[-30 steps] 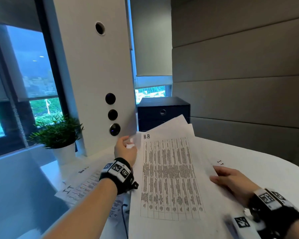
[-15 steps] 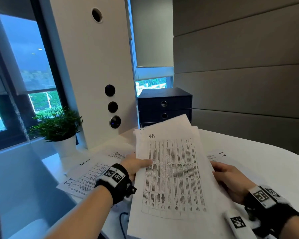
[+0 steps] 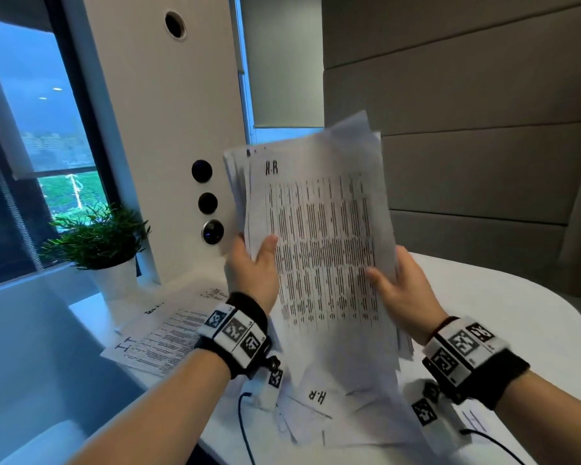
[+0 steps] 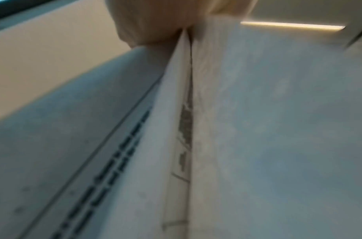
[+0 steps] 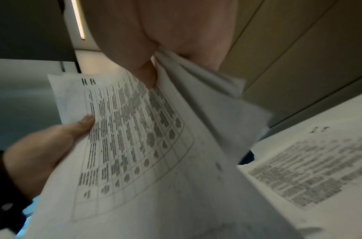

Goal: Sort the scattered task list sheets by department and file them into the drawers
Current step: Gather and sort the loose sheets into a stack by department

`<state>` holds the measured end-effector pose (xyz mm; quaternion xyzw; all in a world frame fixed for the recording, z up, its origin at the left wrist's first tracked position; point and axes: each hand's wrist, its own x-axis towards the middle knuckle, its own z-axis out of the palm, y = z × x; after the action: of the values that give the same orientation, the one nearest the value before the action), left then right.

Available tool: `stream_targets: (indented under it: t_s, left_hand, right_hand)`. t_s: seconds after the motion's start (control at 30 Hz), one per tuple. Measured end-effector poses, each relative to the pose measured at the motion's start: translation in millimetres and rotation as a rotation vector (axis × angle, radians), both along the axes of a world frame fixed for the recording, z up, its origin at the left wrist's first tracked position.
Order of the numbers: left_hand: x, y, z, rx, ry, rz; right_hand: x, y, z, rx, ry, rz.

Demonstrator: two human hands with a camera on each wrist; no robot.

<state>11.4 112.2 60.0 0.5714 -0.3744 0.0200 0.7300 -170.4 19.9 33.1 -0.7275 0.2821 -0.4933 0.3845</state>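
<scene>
A stack of printed sheets headed "H.R" (image 3: 319,236) stands nearly upright above the white table (image 3: 517,307). My left hand (image 3: 254,266) grips its left edge, thumb across the front page. My right hand (image 3: 399,290) grips the right edge the same way. The right wrist view shows the H.R stack (image 5: 135,145) pinched between thumb and fingers, with the left hand (image 5: 49,145) at its far side. In the left wrist view the stack's edge (image 4: 182,113) runs up to the fingers. More sheets lie flat: an "H.R" sheet (image 3: 319,397) under the stack and "IT" sheets (image 3: 161,340) at left. The raised stack hides the drawer unit.
A potted plant (image 3: 98,236) stands at the table's back left by the window. A white column with round black buttons (image 3: 208,203) rises behind the papers. Padded wall panels (image 3: 467,146) close off the right side. Cables (image 3: 245,427) trail from the wrist cameras.
Both hands have lifted the H.R stack off the table and tipped it nearly upright. The left hand moved from the top corner down to the left edge. The drawer unit is now hidden.
</scene>
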Motion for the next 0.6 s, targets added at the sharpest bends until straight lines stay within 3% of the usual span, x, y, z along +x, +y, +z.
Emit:
stream_targets:
  t_s: [0.07,0.17,0.33,0.43,0.6]
  left_hand:
    - [-15,3,8,-0.069,-0.042,-0.008]
    - [-23,-1,3,-0.078,-0.096,-0.008]
    - [-9,-8,-34,0.275,0.037,-0.048]
    - [-1,-10,-59,0.486,0.101,-0.142]
    - [9,-6,-59,0.492,0.2,-0.182]
  right_hand:
    - [1,1,2,-0.098,-0.016,-0.057]
    - [1,-4,-6,-0.053,-0.03,-0.057]
    - [-14,-7,-31,0.243,0.164,0.189]
    - [-18,-8,-40,0.27,0.263,0.202]
    - [-9,-7,-28,0.238,0.214,0.112]
